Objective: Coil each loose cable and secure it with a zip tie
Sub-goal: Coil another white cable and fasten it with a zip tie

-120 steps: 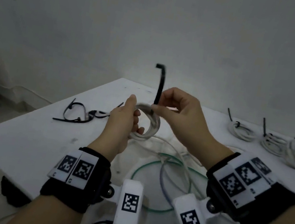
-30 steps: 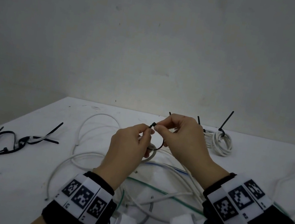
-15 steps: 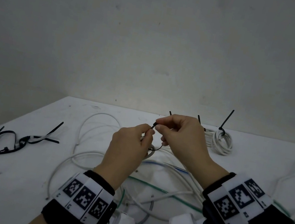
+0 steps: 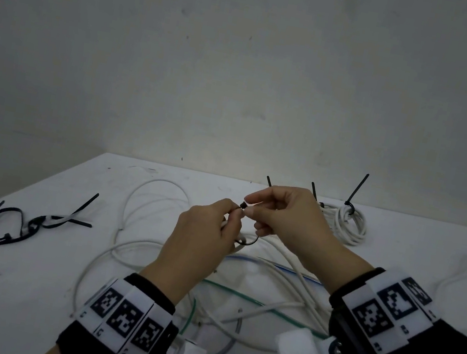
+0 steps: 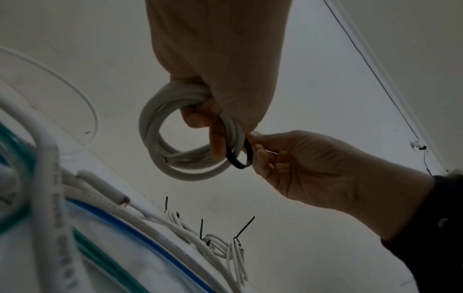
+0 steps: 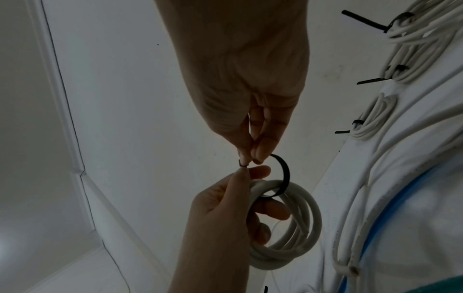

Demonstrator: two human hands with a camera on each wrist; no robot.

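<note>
A small coil of white cable (image 5: 155, 138) hangs from my left hand (image 4: 235, 212), whose lower fingers curl through it. In the head view that hand hides most of the coil. A black zip tie (image 6: 284, 174) loops round the coil's strands. My right hand (image 4: 250, 206) pinches one end of the tie between thumb and forefinger. My left thumb and forefinger pinch the other end right against it. The two ends meet at the fingertips, above the table's middle. In the left wrist view the zip tie (image 5: 236, 162) bends round under the coil.
Three tied white coils (image 4: 348, 225) with upright tie tails sit at the back right. A bunch of spare black zip ties (image 4: 21, 225) lies at the left. Loose white, blue and green cables (image 4: 270, 277) sprawl under my hands. The white table (image 4: 18, 295) ends at the left.
Four seconds ago the tie stood straight up from the coil; now it is bent into a loop with both ends at my fingertips. Over the last second the hands barely shifted.
</note>
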